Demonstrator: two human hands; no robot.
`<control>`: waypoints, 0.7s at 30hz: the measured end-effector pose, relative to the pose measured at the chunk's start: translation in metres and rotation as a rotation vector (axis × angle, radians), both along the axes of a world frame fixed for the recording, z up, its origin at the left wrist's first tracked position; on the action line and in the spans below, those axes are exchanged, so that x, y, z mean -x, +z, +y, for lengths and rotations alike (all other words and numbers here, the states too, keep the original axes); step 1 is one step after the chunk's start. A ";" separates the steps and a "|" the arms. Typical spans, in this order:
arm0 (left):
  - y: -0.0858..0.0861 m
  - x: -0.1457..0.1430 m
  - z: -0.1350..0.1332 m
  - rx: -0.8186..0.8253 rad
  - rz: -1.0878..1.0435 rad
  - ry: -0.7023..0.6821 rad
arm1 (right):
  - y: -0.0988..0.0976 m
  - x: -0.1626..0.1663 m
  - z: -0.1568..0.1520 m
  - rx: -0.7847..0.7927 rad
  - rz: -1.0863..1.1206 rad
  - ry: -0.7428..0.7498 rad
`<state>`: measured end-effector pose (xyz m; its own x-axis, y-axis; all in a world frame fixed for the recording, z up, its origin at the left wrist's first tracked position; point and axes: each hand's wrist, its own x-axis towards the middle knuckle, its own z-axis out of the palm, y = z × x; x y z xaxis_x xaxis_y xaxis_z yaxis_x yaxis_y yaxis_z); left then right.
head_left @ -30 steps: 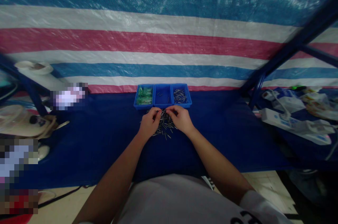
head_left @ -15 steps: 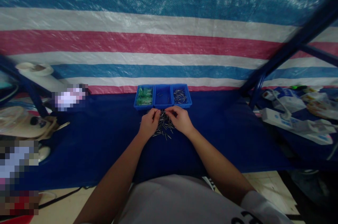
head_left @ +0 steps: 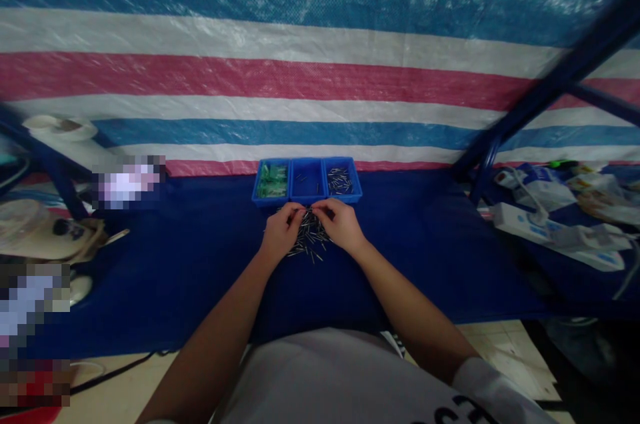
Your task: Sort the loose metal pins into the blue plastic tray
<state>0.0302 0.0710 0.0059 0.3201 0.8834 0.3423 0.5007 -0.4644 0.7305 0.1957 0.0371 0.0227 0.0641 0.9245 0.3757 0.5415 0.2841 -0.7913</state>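
A heap of small metal pins point(head_left: 311, 241) lies on the dark blue table cover point(head_left: 200, 264), just in front of a blue tray with three compartments point(head_left: 307, 180). The left compartment holds green parts point(head_left: 273, 181), the middle holds a few pins, the right holds several pins point(head_left: 340, 179). My left hand point(head_left: 280, 231) and my right hand point(head_left: 340, 223) rest over the heap's far edge, fingertips pinched and nearly meeting. What each pinch holds is too small to make out.
A striped blue, white and red tarp point(head_left: 300, 64) hangs behind the table. A white power strip point(head_left: 550, 234) and cables lie at the right beyond a blue metal frame point(head_left: 545, 91). A white roll point(head_left: 65, 134) and cream objects sit at the left.
My hands stay over the pin heap with only slight finger movement. The view has shifted a little.
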 end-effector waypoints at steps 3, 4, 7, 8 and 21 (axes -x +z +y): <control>0.001 0.001 0.000 0.013 0.013 -0.011 | 0.000 0.000 0.000 0.000 -0.002 0.017; 0.001 0.001 0.000 0.024 0.017 -0.014 | 0.000 0.001 0.000 0.000 0.000 0.020; 0.002 0.002 0.000 0.060 0.015 -0.015 | 0.000 0.000 0.000 -0.010 -0.001 0.019; 0.002 0.001 0.000 0.068 0.011 -0.015 | 0.000 0.000 0.000 -0.016 -0.004 0.018; -0.002 -0.001 -0.002 0.048 -0.055 0.010 | -0.001 -0.001 0.000 -0.021 -0.007 -0.019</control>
<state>0.0313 0.0694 0.0039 0.2933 0.9021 0.3165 0.4633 -0.4237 0.7783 0.1970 0.0371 0.0220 0.0786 0.9152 0.3953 0.5523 0.2901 -0.7815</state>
